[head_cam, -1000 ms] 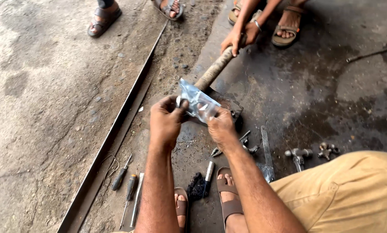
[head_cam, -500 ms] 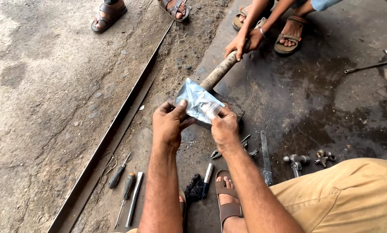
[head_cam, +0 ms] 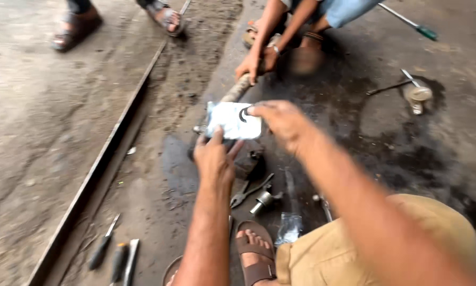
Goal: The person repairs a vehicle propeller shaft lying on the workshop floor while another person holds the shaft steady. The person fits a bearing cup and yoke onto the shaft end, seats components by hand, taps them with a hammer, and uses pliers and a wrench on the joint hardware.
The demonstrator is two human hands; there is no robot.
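Observation:
I hold a small clear plastic packet point(head_cam: 232, 119) with a dark ring-shaped part inside, up over an oily patch of floor. My left hand point(head_cam: 214, 159) grips its lower left corner from below. My right hand point(head_cam: 280, 121) pinches its upper right edge. Beneath the packet lies a dark metal part point(head_cam: 248, 161) on a long grimy shaft point(head_cam: 237, 90). Another person's hands point(head_cam: 256, 62) grip the shaft's far end.
Pliers point(head_cam: 248, 191) and a small metal socket point(head_cam: 262, 201) lie by my sandalled foot point(head_cam: 254, 251). Screwdrivers point(head_cam: 113, 254) rest at lower left beside a steel floor rail point(head_cam: 103, 169). A metal cup-shaped part point(head_cam: 418, 95) and a green-handled tool point(head_cam: 415, 25) lie at upper right. Someone else's feet point(head_cam: 73, 32) stand at top left.
The packet has been raised and turned flatter toward me. My right hand shifted from its lower right side to its upper right edge. The view moved closer.

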